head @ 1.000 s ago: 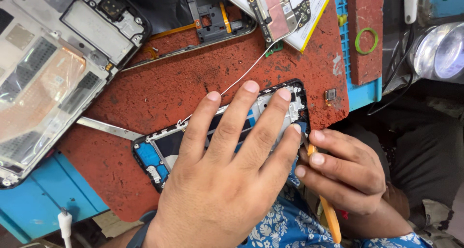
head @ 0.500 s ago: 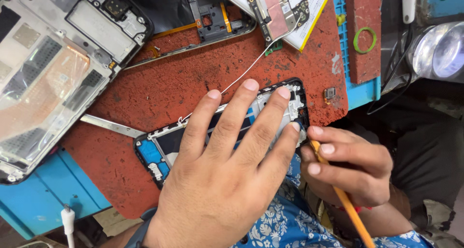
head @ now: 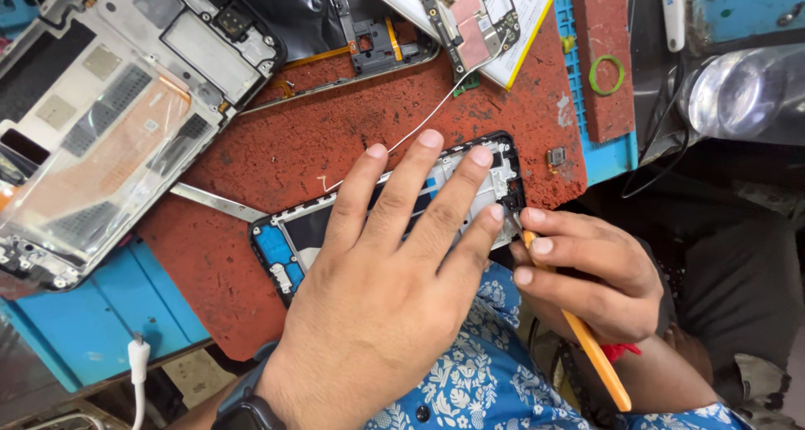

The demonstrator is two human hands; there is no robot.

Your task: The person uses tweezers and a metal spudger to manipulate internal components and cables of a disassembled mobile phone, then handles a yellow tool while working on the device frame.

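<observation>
Left hand pins phone frame (long axis left-right); right hand holds orange tool.

— What does the work surface look like?
— A worn red mat lies over a blue mat on the desk, under even, bright light.
— And beyond it?
— At the right a dark gap, black cables, and a scuffed blue panel in the top corner.
</observation>
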